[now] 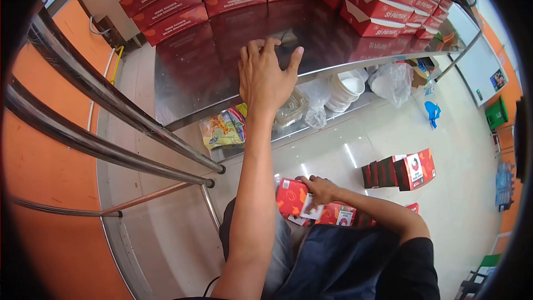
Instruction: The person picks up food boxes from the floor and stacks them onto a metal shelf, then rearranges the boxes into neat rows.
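My left hand (267, 72) is over the front part of the steel table (189, 72), palm down, with its thumb apart and its fingers slightly bent; nothing shows in it. Lower down, beside my legs, my right hand (321, 190) grips the upper edge of a red box (291, 196) with a white panel. Other red boxes (336, 214) lie just under and beside that hand. Stacked red boxes (166, 8) stand along the back of the table, and more stacks (377, 8) stand at its right.
A lower shelf holds a yellow food packet (222, 129), clear plastic containers (291, 108), white bowls (348, 84) and a plastic bag (393, 83). Several boxes (416, 170) stand on the floor at right. Curved metal rails (111, 103) run along the left.
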The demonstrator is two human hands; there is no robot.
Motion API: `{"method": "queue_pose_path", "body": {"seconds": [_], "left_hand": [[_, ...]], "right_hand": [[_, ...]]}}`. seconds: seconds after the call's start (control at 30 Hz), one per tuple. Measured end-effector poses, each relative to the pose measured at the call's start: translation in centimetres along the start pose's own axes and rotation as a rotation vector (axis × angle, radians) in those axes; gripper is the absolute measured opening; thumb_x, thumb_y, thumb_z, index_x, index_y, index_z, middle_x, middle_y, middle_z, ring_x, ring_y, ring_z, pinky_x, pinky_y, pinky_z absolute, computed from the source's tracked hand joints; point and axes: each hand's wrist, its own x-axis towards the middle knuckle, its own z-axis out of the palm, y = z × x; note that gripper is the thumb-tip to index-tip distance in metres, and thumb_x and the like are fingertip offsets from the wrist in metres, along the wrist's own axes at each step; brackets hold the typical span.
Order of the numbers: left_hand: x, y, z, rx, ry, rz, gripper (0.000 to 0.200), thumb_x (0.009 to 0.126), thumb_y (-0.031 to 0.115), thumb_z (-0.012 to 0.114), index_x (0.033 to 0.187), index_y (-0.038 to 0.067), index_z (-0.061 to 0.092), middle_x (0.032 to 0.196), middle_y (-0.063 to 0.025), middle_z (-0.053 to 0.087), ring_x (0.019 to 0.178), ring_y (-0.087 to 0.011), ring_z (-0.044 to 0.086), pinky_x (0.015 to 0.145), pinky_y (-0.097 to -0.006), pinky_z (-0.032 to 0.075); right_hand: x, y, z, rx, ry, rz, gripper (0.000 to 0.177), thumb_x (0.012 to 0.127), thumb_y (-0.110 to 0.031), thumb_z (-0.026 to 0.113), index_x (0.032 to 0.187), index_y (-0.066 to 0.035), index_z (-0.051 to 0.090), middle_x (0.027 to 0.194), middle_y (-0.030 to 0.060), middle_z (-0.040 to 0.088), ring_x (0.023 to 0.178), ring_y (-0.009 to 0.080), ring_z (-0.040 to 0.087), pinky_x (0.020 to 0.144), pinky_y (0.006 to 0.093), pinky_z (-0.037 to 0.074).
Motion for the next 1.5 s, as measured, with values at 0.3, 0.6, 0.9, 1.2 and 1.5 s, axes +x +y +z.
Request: {"method": "queue_pose_path", "body": {"seconds": [0.3,0.6,0.9,1.2,1.5], "left_hand": [[0.5,0.1,0.0,-0.094,0.049,-0.078,0.048,0.090,0.049,0.063,0.108,0.004,0.068,0.109,-0.0179,0.062,0.108,-0.0350,0.056,0.094,-0.0454,0.045],[-0.4,0.1,0.3,0.030,0.061,0.024,0.050,0.094,0.049,0.057,0.102,0.001,0.067,0.102,-0.0162,0.060,0.101,-0.0309,0.055,0.087,-0.0431,0.044],[-0.3,0.0,0.2,0.017,0.022,0.054,0.054,0.093,0.052,0.057,0.106,0.000,0.065,0.108,-0.0169,0.060,0.106,-0.0313,0.054,0.090,-0.0454,0.042],[-0.1,0.1,0.4,0.042,-0.037,0.037,0.066,0.085,0.058,0.065,0.113,-0.001,0.066,0.112,-0.0145,0.059,0.109,-0.0304,0.051,0.094,-0.0444,0.040],[0.0,0.2,0.3,0.042,-0.077,0.038,0.070,0.081,0.062,0.067,0.111,-0.002,0.067,0.113,-0.0146,0.059,0.109,-0.0302,0.051,0.094,-0.0444,0.039]], "right_hand": [[-20.6,-3.6,-26.5,0.285,0.192,-0.387,0.140,0.046,-0.042,0.099,0.155,-0.002,0.021,0.157,0.0142,0.032,0.143,0.0252,0.033,0.118,0.0404,0.026],[-6.4,-8.7,-41.0,1.341,0.801,-0.354,0.037,0.095,-0.024,0.063,0.125,-0.005,0.052,0.114,0.0128,0.064,0.106,0.0224,0.063,0.095,0.0502,0.048],[1.9,-8.2,-49.9,1.245,0.856,-0.428,0.032,0.097,-0.030,0.054,0.119,-0.006,0.056,0.104,0.0082,0.060,0.098,0.0245,0.057,0.091,0.0550,0.050],[6.5,-8.7,-53.8,1.206,1.132,-0.417,0.033,0.100,-0.032,0.052,0.126,-0.011,0.054,0.110,0.0089,0.055,0.110,0.0269,0.054,0.091,0.0544,0.054],[7.4,-9.9,-55.2,1.134,0.861,-0.503,0.037,0.096,-0.029,0.061,0.129,-0.012,0.054,0.123,0.0105,0.056,0.114,0.0254,0.057,0.090,0.0495,0.053]]}}
